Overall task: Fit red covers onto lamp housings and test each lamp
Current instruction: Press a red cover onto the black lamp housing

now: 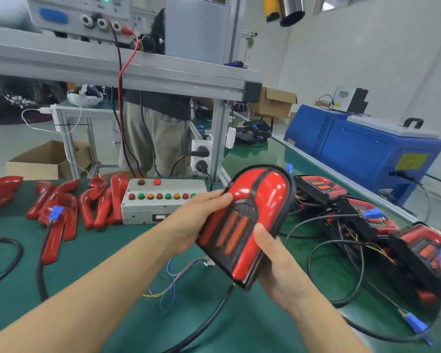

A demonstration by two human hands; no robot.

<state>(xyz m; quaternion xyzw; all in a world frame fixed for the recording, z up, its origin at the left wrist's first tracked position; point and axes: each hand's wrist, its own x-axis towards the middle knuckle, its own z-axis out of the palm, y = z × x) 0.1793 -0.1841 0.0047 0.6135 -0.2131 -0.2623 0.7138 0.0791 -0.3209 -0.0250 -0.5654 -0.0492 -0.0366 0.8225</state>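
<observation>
I hold a lamp point(247, 220) above the green table: a black housing with a red cover on it and two orange strips in its middle. My left hand point(196, 220) grips its left edge, thumb on the cover. My right hand point(278, 261) grips its lower right side, thumb on the front. A black cable and thin coloured wires point(173, 278) hang from its lower end. Several loose red covers point(69, 207) lie at the left. A grey test box point(163, 200) with red, green and orange buttons stands behind my left hand.
Several lamps point(367, 217) with black cables and blue connectors lie in a row on the right. A blue machine point(367, 146) stands beyond the table's right edge. An aluminium frame with a shelf point(138, 72) and a power supply is overhead. A person stands behind the bench.
</observation>
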